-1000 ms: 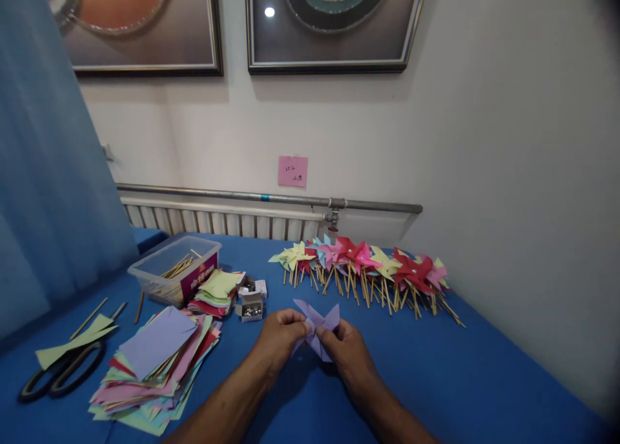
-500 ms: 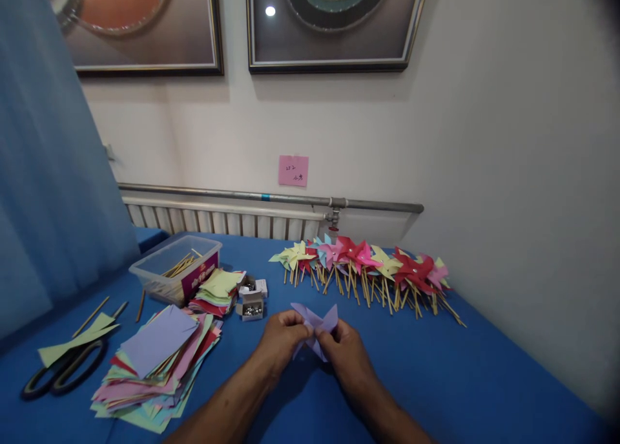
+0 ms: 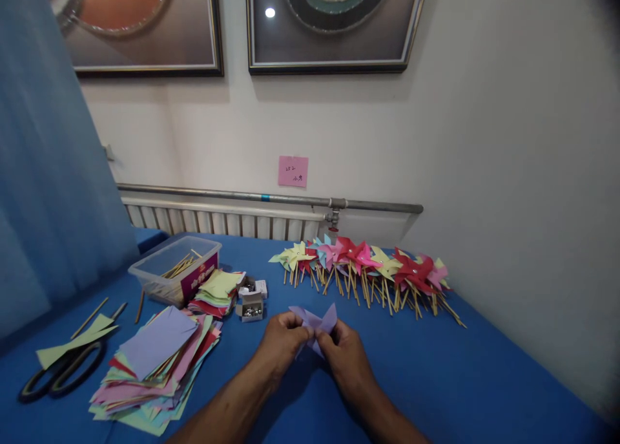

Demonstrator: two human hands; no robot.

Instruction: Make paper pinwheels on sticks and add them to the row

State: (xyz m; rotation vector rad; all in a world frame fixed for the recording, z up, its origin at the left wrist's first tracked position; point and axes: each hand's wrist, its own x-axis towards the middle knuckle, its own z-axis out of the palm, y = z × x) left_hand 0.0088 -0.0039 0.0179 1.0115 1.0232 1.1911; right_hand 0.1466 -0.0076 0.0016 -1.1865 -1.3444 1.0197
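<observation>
Between my hands is a purple paper pinwheel [image 3: 325, 321], its corners folded toward the middle. My left hand [image 3: 285, 340] is closed on its left side, the thumb pressed near the centre. On the other side my right hand [image 3: 346, 348] pinches the paper with thumb and fingers, also close to the centre. The lower part of the paper is partly covered by my fingers. Both hands are held just above the blue tabletop [image 3: 436, 373]. Beyond them lie finished paper pinwheels [image 3: 358, 253] on wooden sticks, in yellow, red, pink and blue.
At left lies a stack of coloured paper [image 3: 159, 347], beside scissors [image 3: 77, 370] with pale green paper on them. Behind are a clear plastic tub [image 3: 140, 273] of sticks, a smaller paper pile [image 3: 220, 285] and a small box of metal fasteners [image 3: 252, 311]. A wall [image 3: 523, 237] borders the right.
Both hands keep their hold on the purple paper. Its lower part shows less below my fingers than before, and its upper points have shifted slightly left.
</observation>
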